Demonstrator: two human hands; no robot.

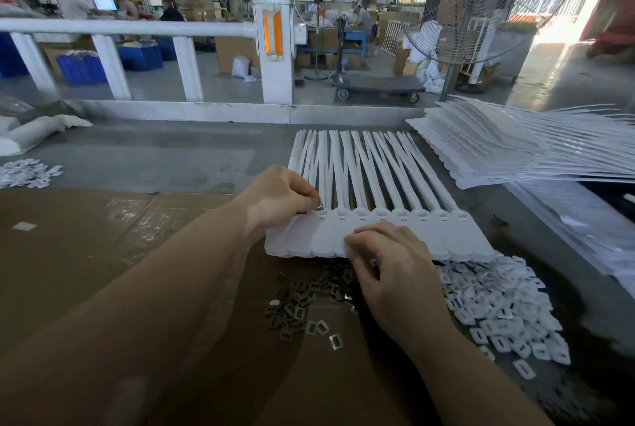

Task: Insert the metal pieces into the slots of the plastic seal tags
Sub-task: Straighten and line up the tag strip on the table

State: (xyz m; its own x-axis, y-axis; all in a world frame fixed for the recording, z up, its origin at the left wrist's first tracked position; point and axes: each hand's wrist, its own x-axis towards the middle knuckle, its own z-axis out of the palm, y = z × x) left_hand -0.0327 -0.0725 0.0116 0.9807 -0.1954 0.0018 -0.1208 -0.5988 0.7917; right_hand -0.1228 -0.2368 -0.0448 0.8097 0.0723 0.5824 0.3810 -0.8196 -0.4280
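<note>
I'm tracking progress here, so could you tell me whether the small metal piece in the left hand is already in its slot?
Not yet: the left hand pinches the small metal piece just above the white plastic seal tags.

Two hands: left (280, 197), right (395, 274). One sheet of about ten joined tags (378, 236). One tag stack (515, 147). Metal pieces (302, 302) and white caps (498, 308): too many to count.

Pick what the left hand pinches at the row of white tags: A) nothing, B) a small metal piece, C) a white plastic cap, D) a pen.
B: the left hand pinches a small metal piece at the slot end of the white tags.
</note>
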